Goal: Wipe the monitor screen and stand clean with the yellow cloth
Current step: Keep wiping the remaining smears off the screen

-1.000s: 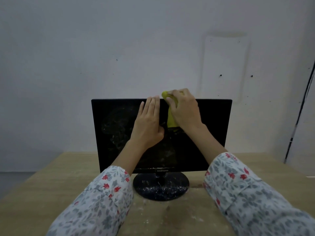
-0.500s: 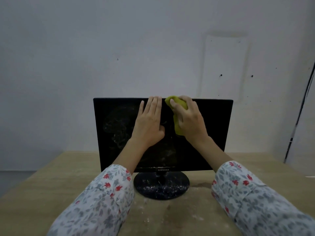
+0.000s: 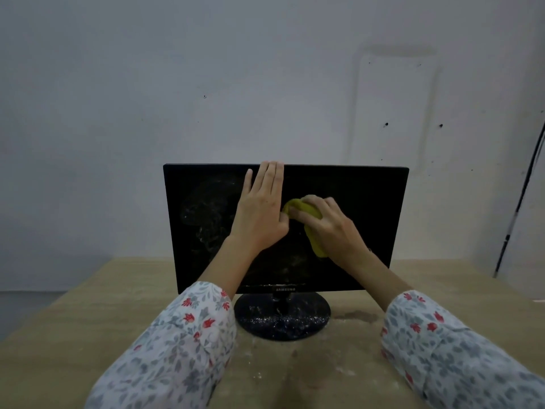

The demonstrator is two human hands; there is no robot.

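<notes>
A black monitor (image 3: 368, 208) stands on a round black stand (image 3: 281, 318), both speckled with white dust; smears show on the screen's left half. My left hand (image 3: 261, 211) lies flat on the screen near the middle, its fingertips reaching the top edge. My right hand (image 3: 330, 228) presses a bunched yellow cloth (image 3: 308, 216) against the screen just right of centre. Part of the cloth hangs below my palm.
The monitor sits on a light wooden table (image 3: 88, 320) with white powder scattered in front of the stand. A pale wall (image 3: 206, 84) is close behind. A black cable (image 3: 522, 199) runs down the wall at the far right.
My right hand has slid the yellow cloth down from the monitor's top edge to the middle of the screen. The left hand has stayed in place.
</notes>
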